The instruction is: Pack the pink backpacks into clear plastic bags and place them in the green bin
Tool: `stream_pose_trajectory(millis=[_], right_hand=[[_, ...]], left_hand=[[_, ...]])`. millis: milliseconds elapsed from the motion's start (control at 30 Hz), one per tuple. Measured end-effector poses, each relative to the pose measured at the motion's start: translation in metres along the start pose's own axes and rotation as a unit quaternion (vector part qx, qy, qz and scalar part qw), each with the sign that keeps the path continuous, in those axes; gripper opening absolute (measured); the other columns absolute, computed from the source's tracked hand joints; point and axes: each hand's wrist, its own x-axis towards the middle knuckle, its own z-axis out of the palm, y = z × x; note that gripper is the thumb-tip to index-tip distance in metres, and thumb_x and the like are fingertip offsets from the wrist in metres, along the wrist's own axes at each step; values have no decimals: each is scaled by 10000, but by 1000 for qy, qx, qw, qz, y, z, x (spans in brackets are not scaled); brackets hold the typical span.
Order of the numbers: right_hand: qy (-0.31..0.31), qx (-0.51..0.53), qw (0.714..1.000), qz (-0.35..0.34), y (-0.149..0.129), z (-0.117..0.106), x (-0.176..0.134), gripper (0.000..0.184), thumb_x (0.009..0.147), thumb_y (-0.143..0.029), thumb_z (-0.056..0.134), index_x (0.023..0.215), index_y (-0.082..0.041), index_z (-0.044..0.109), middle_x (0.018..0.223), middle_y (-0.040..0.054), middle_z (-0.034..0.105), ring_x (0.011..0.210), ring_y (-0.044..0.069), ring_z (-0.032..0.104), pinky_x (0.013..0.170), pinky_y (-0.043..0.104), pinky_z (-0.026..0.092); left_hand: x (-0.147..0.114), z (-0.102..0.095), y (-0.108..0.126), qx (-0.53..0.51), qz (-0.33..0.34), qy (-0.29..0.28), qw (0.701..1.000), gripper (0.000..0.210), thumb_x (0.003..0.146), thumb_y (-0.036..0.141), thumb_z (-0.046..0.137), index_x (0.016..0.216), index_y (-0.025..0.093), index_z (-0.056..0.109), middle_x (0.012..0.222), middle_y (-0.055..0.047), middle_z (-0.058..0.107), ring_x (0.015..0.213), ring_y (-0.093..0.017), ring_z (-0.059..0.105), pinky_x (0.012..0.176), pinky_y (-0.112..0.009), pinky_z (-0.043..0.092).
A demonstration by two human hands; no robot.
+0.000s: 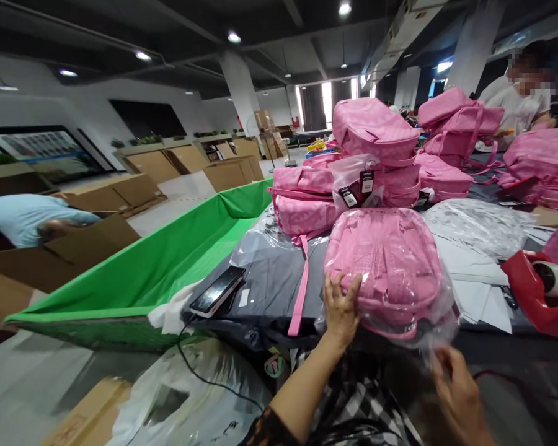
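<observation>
A pink backpack lies on the dark-covered table in front of me, inside a clear plastic bag. My left hand rests on the near left side of the bagged backpack, its fingers spread over the plastic. At the near right corner, my right hand pinches the loose edge of the plastic bag, thumb against fingers. Just behind stands a pile of pink backpacks. Black tags show through a clear bag there. To the left, another pink backpack has a strap hanging toward me.
A phone with a cable lies at the table's left edge, beside a green fabric-lined bin. On the right are a red tape dispenser, white paper and clear bags. Two people work farther off, one bending over cartons.
</observation>
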Motion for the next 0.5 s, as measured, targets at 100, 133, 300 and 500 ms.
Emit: stream_pose_trajectory(millis=[100, 133, 300, 500], right_hand=[[-69, 17, 996, -51, -32, 9, 48, 253, 878, -464, 483, 950, -252, 599, 750, 26, 690, 631, 200, 665, 629, 293, 550], [-100, 21, 993, -67, -36, 6, 54, 240, 886, -447, 479, 946, -249, 602, 718, 10, 666, 601, 181, 639, 619, 278, 536], [-11, -62, 998, 7, 7, -69, 27, 324, 821, -541, 541, 917, -249, 644, 764, 36, 671, 586, 187, 608, 543, 296, 492], [66, -121, 975, 176, 59, -129, -4, 511, 709, -725, 553, 880, -248, 621, 782, 84, 704, 608, 254, 667, 514, 362, 519]], left_hand=[[22, 22, 11, -4, -7, -7, 1000, 792, 712, 2, 724, 1417, 345, 608, 1439, -131, 474, 1524, -419, 267, 1193, -656, 377], [24, 22, 13, -5, -3, -15, 1000, 793, 717, -9, 711, 1417, 352, 609, 1458, -124, 471, 1531, -414, 260, 1199, -654, 367], [-6, -28, -7, 21, -18, -27, 999, 761, 823, 59, 692, 1511, 328, 508, 1670, -133, 293, 1579, -410, 193, 1194, -608, 372], [-82, -86, -54, 27, -132, -2, 991, 338, 1024, 242, 462, 1295, 177, 655, 1180, -136, 740, 1043, -261, 721, 905, -394, 570]])
